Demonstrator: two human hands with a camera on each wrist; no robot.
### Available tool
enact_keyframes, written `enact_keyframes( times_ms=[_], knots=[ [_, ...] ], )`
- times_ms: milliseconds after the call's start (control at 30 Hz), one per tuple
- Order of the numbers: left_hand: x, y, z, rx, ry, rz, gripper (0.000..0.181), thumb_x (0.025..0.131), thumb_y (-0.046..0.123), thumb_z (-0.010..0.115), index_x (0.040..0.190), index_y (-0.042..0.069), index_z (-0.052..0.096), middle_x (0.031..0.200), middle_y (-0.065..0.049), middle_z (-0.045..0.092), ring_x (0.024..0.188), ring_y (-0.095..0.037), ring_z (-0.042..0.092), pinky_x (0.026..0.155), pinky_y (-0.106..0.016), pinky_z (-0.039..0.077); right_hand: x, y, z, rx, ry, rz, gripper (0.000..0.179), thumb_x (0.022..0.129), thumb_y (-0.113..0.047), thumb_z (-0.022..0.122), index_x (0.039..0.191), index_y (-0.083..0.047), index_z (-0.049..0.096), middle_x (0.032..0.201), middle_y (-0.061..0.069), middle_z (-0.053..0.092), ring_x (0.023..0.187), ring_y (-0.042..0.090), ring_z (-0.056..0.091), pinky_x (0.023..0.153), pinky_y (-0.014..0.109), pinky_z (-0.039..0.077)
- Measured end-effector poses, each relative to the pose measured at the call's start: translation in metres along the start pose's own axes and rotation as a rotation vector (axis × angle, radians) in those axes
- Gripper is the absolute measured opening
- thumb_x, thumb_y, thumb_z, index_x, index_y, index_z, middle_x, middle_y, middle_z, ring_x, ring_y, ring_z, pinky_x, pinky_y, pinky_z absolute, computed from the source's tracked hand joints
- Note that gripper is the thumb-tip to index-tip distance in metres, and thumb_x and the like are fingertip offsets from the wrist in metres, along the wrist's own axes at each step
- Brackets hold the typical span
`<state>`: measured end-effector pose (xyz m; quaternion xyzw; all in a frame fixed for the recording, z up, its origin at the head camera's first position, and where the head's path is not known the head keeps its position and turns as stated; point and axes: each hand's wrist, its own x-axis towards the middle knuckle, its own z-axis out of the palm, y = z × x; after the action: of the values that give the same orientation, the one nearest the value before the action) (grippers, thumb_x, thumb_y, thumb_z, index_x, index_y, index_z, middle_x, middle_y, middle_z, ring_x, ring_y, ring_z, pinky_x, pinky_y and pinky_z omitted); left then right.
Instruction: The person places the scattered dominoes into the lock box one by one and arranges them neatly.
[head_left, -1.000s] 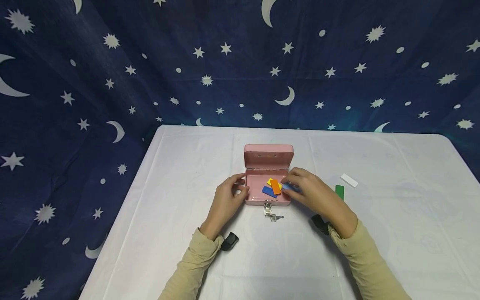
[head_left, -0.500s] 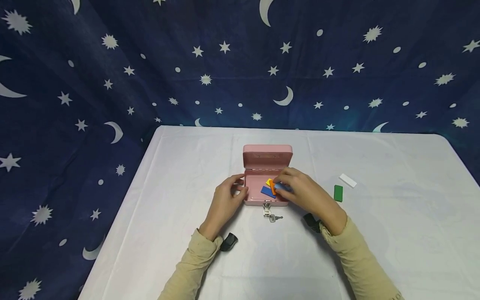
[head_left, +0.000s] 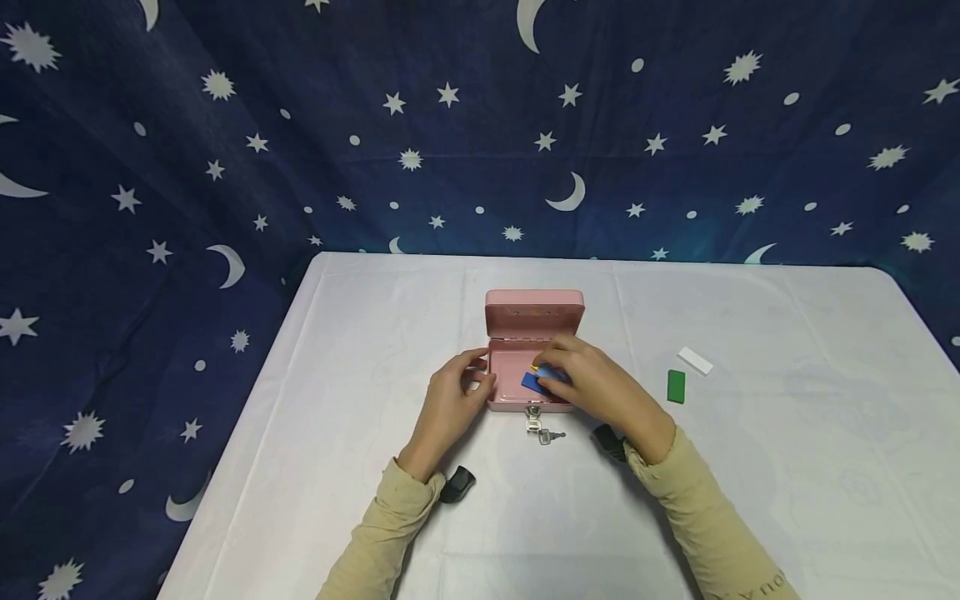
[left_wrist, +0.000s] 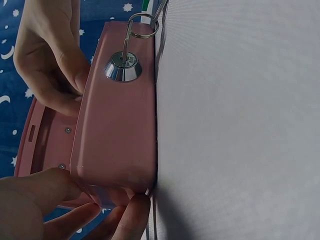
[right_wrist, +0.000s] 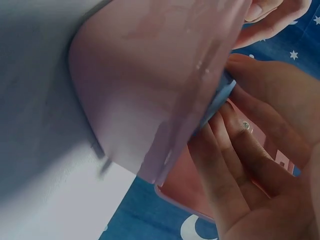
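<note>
A pink cash box point(head_left: 507, 367) stands with its lid point(head_left: 534, 302) raised. My left hand point(head_left: 455, 392) grips the box's left side, thumb and fingers bent against the wall and rim. My right hand point(head_left: 592, 379) is over the right part of the box, pinching a light blue block point(right_wrist: 217, 102) between thumb and fingers. Under those fingers lie a dark blue block point(head_left: 531, 382) and a sliver of a yellow block point(head_left: 535, 367). The orange block is hidden by the right hand.
A key point(left_wrist: 125, 45) sits in the lock point(left_wrist: 123, 67) at the box's front, with a second key point(head_left: 553, 436) hanging from its ring. To the right lie a green block point(head_left: 676, 387) and a white block point(head_left: 695, 361) on the white tablecloth point(head_left: 787, 433). Starry curtains hang behind and left.
My right hand has moved left and further over the box with the light blue block, covering the orange block and most of the yellow one. My left hand has stayed on the box.
</note>
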<state>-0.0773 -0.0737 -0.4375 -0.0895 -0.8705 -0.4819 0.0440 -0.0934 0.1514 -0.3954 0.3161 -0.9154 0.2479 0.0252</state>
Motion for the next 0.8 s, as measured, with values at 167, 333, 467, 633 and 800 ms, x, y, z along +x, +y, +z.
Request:
enact_keyframes(
  times_ms=[167, 333, 467, 633, 800],
  knots=[
    [0.001, 0.000, 0.000, 0.000, -0.007, -0.010, 0.041, 0.090, 0.009, 0.071, 0.130, 0.005, 0.062, 0.110, -0.008, 0.070, 0.089, -0.014, 0.069, 0.072, -0.023, 0.053, 0.003, -0.001, 0.002, -0.010, -0.006, -0.007, 0.018, 0.089, -0.012, 0.074, 0.104, -0.003, 0.073, 0.103, 0.008, 0.064, 0.091, 0.020, 0.062, 0.084, 0.039, 0.056],
    [0.001, 0.000, 0.000, -0.003, -0.011, -0.014, 0.041, 0.090, 0.009, 0.071, 0.130, 0.005, 0.062, 0.110, -0.007, 0.070, 0.089, -0.014, 0.069, 0.073, -0.024, 0.053, 0.006, -0.002, 0.005, -0.013, -0.014, 0.000, 0.019, 0.089, -0.013, 0.074, 0.105, -0.003, 0.073, 0.105, 0.008, 0.064, 0.095, 0.022, 0.062, 0.087, 0.041, 0.055],
    [0.001, 0.000, 0.000, 0.001, -0.016, -0.023, 0.041, 0.090, 0.010, 0.071, 0.130, 0.006, 0.062, 0.110, -0.007, 0.070, 0.090, -0.014, 0.069, 0.074, -0.025, 0.054, 0.007, -0.001, 0.007, -0.012, -0.015, -0.001, 0.018, 0.089, -0.013, 0.074, 0.105, -0.003, 0.073, 0.104, 0.007, 0.064, 0.094, 0.021, 0.062, 0.086, 0.040, 0.055],
    [0.001, 0.001, 0.000, 0.003, -0.016, -0.018, 0.041, 0.090, 0.009, 0.071, 0.130, 0.005, 0.062, 0.110, -0.007, 0.070, 0.089, -0.013, 0.069, 0.073, -0.024, 0.054, 0.009, 0.001, 0.010, -0.011, -0.017, -0.009, 0.017, 0.089, -0.012, 0.074, 0.104, -0.004, 0.073, 0.103, 0.006, 0.064, 0.095, 0.021, 0.063, 0.086, 0.040, 0.055],
    [0.001, 0.001, -0.001, -0.004, -0.011, -0.003, 0.041, 0.090, 0.009, 0.071, 0.130, 0.004, 0.062, 0.110, -0.008, 0.070, 0.088, -0.014, 0.069, 0.071, -0.023, 0.053, 0.010, 0.003, 0.013, -0.010, -0.014, -0.014, 0.016, 0.088, -0.010, 0.074, 0.103, -0.004, 0.074, 0.102, 0.006, 0.064, 0.092, 0.020, 0.064, 0.084, 0.039, 0.055]
  ],
)
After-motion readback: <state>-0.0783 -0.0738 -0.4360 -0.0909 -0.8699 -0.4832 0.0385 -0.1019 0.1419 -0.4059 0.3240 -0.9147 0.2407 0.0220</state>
